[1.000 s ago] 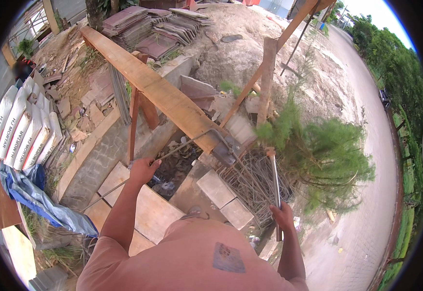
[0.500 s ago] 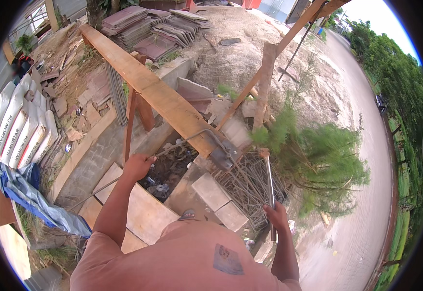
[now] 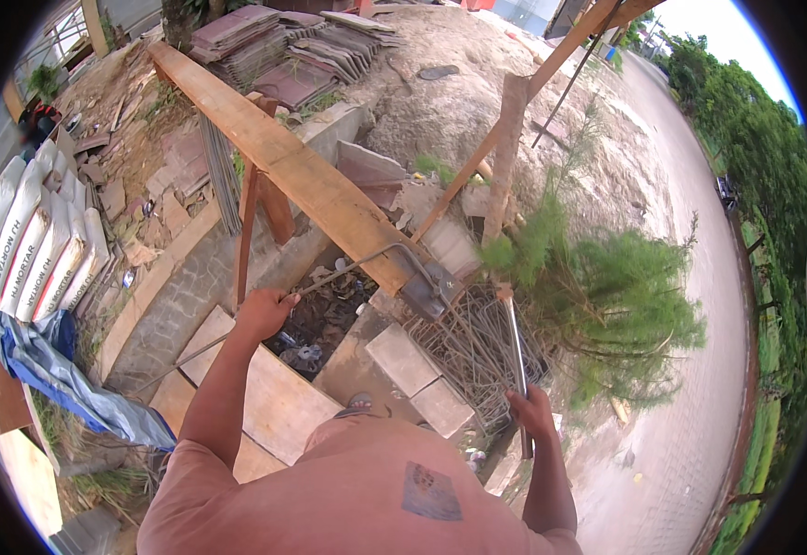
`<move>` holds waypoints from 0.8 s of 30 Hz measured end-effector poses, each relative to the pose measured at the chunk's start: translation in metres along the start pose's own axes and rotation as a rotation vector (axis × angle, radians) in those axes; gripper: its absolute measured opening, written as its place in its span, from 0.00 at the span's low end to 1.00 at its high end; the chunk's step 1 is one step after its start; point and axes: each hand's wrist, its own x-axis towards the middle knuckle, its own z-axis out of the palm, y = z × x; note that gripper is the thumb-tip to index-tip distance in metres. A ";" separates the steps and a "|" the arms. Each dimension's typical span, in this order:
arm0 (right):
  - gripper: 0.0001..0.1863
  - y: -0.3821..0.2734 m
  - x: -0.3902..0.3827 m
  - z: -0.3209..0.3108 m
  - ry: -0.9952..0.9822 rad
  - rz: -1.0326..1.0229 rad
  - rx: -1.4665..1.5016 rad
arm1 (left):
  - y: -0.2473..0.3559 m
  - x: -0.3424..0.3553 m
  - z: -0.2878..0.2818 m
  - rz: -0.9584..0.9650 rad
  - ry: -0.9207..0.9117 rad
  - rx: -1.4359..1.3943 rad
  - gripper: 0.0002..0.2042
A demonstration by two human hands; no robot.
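Note:
My left hand (image 3: pixel 265 311) is closed around a long steel rod (image 3: pixel 348 269), which slants up from the lower left and bends where it crosses a metal fixture (image 3: pixel 431 289). That fixture sits on the near end of a long wooden plank (image 3: pixel 292 171) held up by timber posts. On the right, my right hand (image 3: pixel 528 413) grips a shiny metal pipe (image 3: pixel 515 338) pointing upward, its top just right of the fixture. Whether the pipe connects to anything there I cannot tell. A tangle of steel wire (image 3: pixel 464 347) lies below the fixture, between my hands.
Below are concrete slabs (image 3: pixel 399 361) and a debris-filled pit (image 3: pixel 311 328). Stacked white sacks (image 3: pixel 29 236) and a blue tarp (image 3: pixel 70 379) are at left, roof tiles (image 3: pixel 292 65) at back. A diagonal timber (image 3: pixel 552 65), a leafy branch (image 3: pixel 589 305) and a road (image 3: pixel 700 370) are right.
The view has shifted slightly, with the scene moving a little left and up in the picture. Both hands keep their grips, with little movement relative to the rod, plank and fixture.

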 end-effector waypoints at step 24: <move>0.07 -0.059 0.136 -0.083 0.165 -0.524 -0.965 | -0.010 -0.002 0.002 -0.018 0.024 -0.009 0.21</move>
